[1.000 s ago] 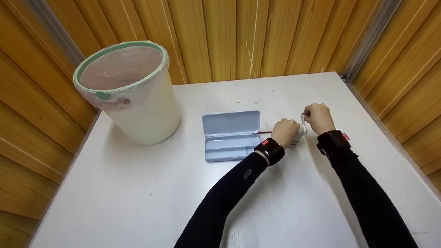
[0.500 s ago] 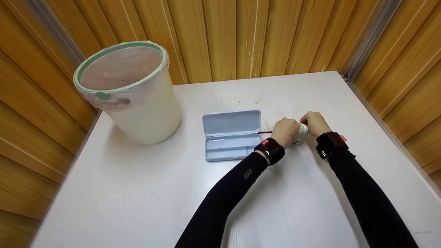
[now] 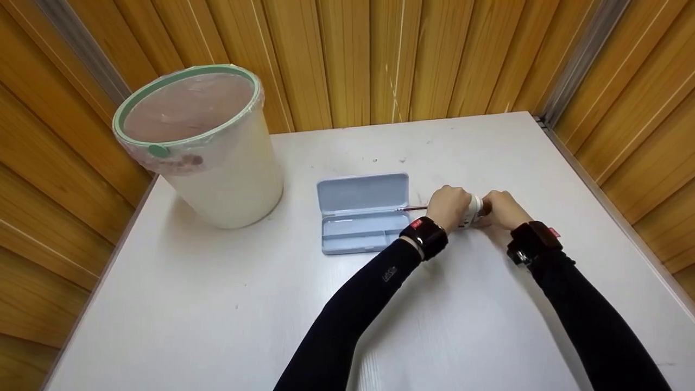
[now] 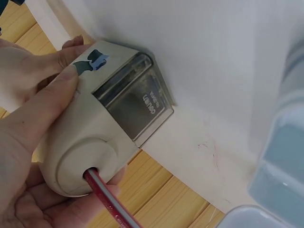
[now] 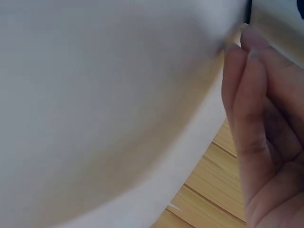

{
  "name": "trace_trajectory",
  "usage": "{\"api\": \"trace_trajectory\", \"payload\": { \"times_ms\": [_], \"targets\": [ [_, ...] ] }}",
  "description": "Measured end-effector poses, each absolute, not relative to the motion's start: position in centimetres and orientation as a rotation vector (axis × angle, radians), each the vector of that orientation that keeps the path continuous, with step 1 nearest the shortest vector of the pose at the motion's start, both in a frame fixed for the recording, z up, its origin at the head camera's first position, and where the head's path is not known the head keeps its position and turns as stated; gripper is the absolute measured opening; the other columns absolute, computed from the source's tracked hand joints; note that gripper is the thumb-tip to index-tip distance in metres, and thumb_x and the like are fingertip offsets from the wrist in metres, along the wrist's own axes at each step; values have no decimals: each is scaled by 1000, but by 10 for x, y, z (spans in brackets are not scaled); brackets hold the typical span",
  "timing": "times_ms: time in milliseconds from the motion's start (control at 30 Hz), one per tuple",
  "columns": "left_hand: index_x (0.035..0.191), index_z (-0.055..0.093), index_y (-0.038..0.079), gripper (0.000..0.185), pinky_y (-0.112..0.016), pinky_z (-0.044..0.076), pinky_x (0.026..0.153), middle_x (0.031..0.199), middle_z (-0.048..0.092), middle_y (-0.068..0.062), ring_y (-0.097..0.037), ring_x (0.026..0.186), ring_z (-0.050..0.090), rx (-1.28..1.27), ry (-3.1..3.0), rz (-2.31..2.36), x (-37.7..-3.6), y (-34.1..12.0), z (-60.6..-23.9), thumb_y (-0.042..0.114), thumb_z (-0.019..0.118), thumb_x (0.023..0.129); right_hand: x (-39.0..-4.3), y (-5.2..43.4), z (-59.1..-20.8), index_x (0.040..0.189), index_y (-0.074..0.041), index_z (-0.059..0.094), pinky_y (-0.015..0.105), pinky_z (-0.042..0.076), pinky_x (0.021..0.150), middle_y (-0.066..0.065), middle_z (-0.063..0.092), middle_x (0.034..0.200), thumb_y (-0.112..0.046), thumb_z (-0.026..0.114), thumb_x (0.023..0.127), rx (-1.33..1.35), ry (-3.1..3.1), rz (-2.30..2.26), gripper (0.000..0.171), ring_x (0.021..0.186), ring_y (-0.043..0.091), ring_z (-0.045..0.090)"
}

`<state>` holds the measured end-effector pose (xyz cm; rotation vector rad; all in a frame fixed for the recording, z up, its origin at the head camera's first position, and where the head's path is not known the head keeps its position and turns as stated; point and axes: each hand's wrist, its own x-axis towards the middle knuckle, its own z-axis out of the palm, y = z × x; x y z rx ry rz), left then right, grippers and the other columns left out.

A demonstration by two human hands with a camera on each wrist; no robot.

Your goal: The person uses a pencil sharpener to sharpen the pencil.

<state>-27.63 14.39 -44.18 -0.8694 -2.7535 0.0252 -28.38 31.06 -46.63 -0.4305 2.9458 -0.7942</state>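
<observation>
Left hand (image 3: 449, 206) grips sharpener (image 4: 102, 126) w/ red pencil (image 4: 107, 199) in its hole; right hand (image 3: 498, 210) pinches crank at opp. end.

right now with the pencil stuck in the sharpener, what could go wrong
The red pencil enters the sharpener at a slant, so its lead might snap if the left hand pushes hard. The sharpener sits loose on the table, held only by that hand, so it could skid while the right hand works at its far end. The open pencil case lies close by and could get knocked.
</observation>
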Motion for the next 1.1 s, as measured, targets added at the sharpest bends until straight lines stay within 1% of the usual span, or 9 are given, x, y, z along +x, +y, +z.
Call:
{"api": "trace_trajectory", "payload": {
  "times_ms": [200,333,433,567,733,833,1000,1100],
  "targets": [
    [96,78,24,17,-25,59,72,94,76,7,-13,83,71,-869,-2745,71,-276,144,-442,14,67,88,-267,310,-461,73,3,73,28,46,64,12,72,70,1,83,69,-413,2936,-815,11,64,12,56],
    [97,78,24,18,-25,59,73,95,76,7,-13,85,72,-876,-2763,74,-276,146,-441,14,67,87,-256,312,-452,70,2,71,22,44,58,9,70,66,2,82,70,-414,2912,-849,11,60,11,57],
    [98,78,24,18,-25,59,74,96,76,7,-13,85,72,-887,-2771,65,-277,146,-441,14,68,87,-249,313,-442,72,3,70,19,44,54,11,71,68,2,81,72,-399,2896,-870,11,59,12,62],
    [99,78,24,18,-25,59,74,97,76,8,-13,86,72,-887,-2767,57,-278,145,-443,15,66,89,-242,311,-427,77,6,71,19,45,53,15,72,73,1,80,74,-354,2919,-896,11,60,12,66],
    [98,78,25,17,-25,59,74,96,76,8,-13,85,72,-885,-2760,49,-278,145,-444,16,66,89,-240,306,-414,76,6,72,18,44,54,18,72,73,4,80,73,-362,3026,-872,9,60,10,62],
    [97,78,25,17,-25,59,73,95,76,8,-13,85,72,-895,-2768,43,-277,146,-444,16,68,87,-240,303,-412,74,5,72,22,44,56,19,72,72,5,80,72,-381,3113,-805,9,62,16,61],
    [98,78,24,17,-25,59,73,95,76,8,-13,84,72,-887,-2776,49,-278,147,-444,16,68,88,-239,297,-411,75,5,72,35,46,61,20,71,73,5,79,73,-383,3225,-705,7,68,31,65],
    [98,78,24,16,-25,59,73,95,76,8,-13,84,71,-878,-2775,58,-279,146,-444,15,68,88,-240,294,-412,76,5,72,40,48,63,20,71,74,5,79,74,-386,3271,-698,7,70,35,66]
  ]
}}
